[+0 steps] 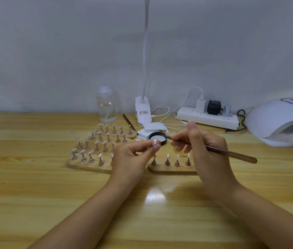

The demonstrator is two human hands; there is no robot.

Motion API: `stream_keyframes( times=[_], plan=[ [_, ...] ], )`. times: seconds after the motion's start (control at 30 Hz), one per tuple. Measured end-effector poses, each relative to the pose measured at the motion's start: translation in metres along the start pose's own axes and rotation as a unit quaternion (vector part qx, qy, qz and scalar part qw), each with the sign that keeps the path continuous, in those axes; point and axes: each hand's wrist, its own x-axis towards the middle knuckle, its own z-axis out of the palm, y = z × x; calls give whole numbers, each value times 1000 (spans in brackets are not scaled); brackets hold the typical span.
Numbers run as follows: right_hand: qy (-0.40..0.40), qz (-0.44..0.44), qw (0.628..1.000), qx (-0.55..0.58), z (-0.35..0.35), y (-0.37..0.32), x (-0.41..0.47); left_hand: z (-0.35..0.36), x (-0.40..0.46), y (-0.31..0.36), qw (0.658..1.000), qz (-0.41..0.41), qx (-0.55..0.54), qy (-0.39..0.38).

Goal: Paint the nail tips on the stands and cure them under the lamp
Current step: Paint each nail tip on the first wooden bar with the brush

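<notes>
My left hand (133, 157) pinches a small stand with a clear nail tip (155, 142) between thumb and fingers, held above the table. My right hand (203, 148) grips a thin brown brush (231, 152), its tip reaching toward the open black jar of white gel (159, 137). Below my hands a wooden base (170, 169) carries several metal stands with clear tips. To the left, more wooden bases (86, 165) hold rows of tipped stands. The white curing lamp (278, 121) sits at the far right with its opening facing me.
A clear bottle (106, 105) stands at the back. A clip-on desk lamp (143, 112) rises beside it. White pads (152, 127) lie behind the jar. A power strip (208, 117) with plugs and cables runs along the wall. A second brush (129, 123) lies near the bottle.
</notes>
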Motion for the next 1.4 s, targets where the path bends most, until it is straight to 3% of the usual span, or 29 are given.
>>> stream_keyframes(
  times=[0.1, 0.4, 0.83, 1.0, 1.17, 1.3, 1.4],
  plan=[
    [-19, 36, 999, 13, 1, -2, -1, 0, 0, 0, 1000, 2, -2, 0],
    [-17, 35, 999, 19, 1, -4, 0, 0, -1, 1, 1000, 12, -1, -6],
    [-2, -12, 1000, 2, 1, -1, -2, 1, 0, 1, 1000, 10, 8, -4],
    [-50, 4, 999, 0, 2, -2, -2, 1, -1, 1, 1000, 11, 15, -9],
    [-14, -40, 999, -28, 2, -1, 1, 2, -1, 2, 1000, 13, 23, -8],
    [-38, 1, 999, -21, 2, -2, -1, 1, -2, 3, 999, 22, 27, -9],
    [-19, -21, 999, -20, 2, -2, 0, 1, -2, 3, 999, 23, 30, -10]
  ],
)
